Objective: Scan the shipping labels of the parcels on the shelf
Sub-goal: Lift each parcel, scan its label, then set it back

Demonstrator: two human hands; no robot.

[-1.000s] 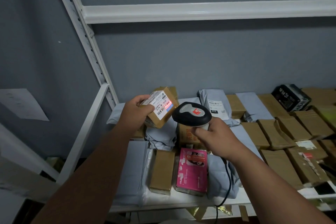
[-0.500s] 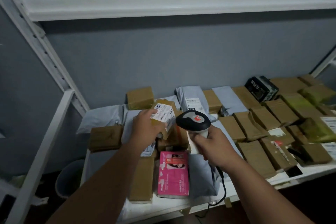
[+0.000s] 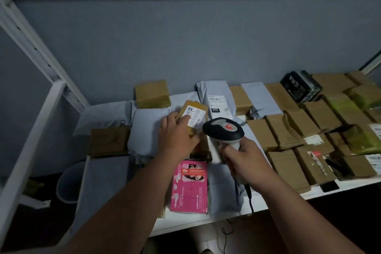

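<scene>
My left hand (image 3: 177,135) lies on a small brown box (image 3: 193,117) with a white shipping label, its fingers on the label's near edge; the box rests among the parcels on the white shelf (image 3: 206,220). My right hand (image 3: 245,161) grips the handle of a black and grey barcode scanner (image 3: 223,130), whose head sits just right of that box. A grey mailer bag (image 3: 216,99) with a printed label lies behind the scanner. A pink packet (image 3: 190,185) lies near the front edge.
Several brown boxes (image 3: 288,130) fill the shelf's right half, with a black box (image 3: 301,85) at the back. Grey mailers (image 3: 148,127) and brown boxes lie at the left. A white shelf upright (image 3: 31,130) stands left; a bin (image 3: 68,181) sits below.
My left hand has lowered the labelled box from in front of the scanner down onto the parcels. The red scan light on the label is gone. The view has tilted down and right.
</scene>
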